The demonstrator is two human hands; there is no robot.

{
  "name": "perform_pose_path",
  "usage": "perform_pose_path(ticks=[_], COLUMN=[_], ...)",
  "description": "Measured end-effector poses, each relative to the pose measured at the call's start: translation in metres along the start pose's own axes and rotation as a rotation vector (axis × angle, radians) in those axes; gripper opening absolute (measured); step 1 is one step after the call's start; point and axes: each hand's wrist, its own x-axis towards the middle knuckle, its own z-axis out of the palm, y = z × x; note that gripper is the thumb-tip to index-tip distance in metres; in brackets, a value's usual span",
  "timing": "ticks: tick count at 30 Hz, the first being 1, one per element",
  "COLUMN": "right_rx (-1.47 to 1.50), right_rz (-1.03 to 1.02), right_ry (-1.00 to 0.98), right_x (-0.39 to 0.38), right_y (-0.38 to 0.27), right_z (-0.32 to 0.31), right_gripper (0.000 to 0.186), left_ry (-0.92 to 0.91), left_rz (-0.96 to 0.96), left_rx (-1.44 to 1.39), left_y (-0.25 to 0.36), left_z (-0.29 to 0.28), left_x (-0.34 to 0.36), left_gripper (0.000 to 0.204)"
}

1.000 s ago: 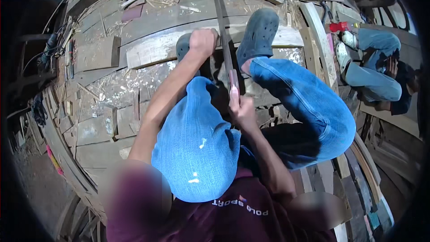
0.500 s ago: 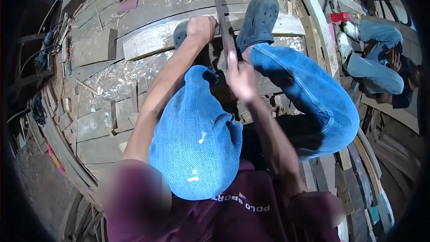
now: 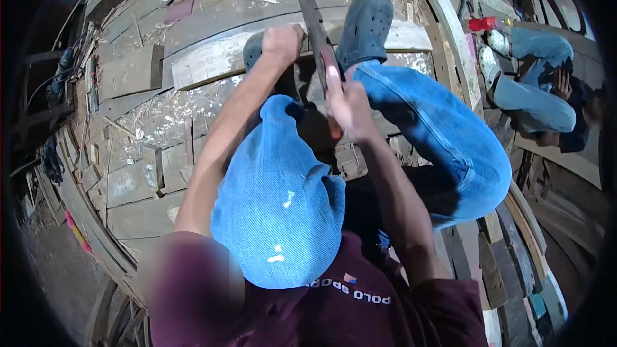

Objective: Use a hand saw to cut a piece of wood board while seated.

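Note:
My right hand (image 3: 349,106) is closed round the reddish handle of a long dark-bladed tool that looks like a handsaw (image 3: 312,16). Its blade points away from me and crosses a pale wooden board (image 3: 209,63) between my feet. My left hand (image 3: 283,44) is a closed fist on that board, just left of the blade, with its fingertips hidden. A grey clog (image 3: 367,29) on my right foot presses on the board right of the blade. Most of my left clog (image 3: 253,50) is hidden behind my left hand and forearm.
Planks and offcuts lie about the wooden floor, including a block (image 3: 134,72) at left. At right another person (image 3: 540,90) sits in jeans and pale clogs, near a red bottle (image 3: 490,24). A long pale plank (image 3: 454,38) runs between us.
My right hand has shifted slightly, and more of the handle's lower end shows below it. The blade sits at a slightly different angle. My left hand keeps its place on the board.

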Motion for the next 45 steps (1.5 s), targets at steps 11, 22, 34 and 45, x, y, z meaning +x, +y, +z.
perform_pose_path(ticks=[11, 22, 34, 45], right_rx=[-0.266, 0.139, 0.052, 0.087], right_rz=[-0.147, 0.000, 0.003, -0.004], right_ry=[0.152, -0.009, -0.017, -0.058], right_x=[-0.014, -0.045, -0.034, -0.022], right_y=[0.001, 0.027, 0.015, 0.020], right_z=[0.016, 0.013, 0.007, 0.002], right_gripper=[0.062, 0.052, 0.054, 0.061], left_ry=[0.032, -0.062, -0.040, -0.079], left_rz=[-0.003, -0.035, -0.040, -0.055], left_rx=[-0.021, 0.095, 0.037, -0.002], left_y=[-0.003, -0.014, -0.014, -0.016], left_z=[0.002, 0.002, -0.002, -0.010], left_x=[-0.001, -0.001, -0.009, -0.002], left_gripper=[0.012, 0.022, 0.025, 0.019])
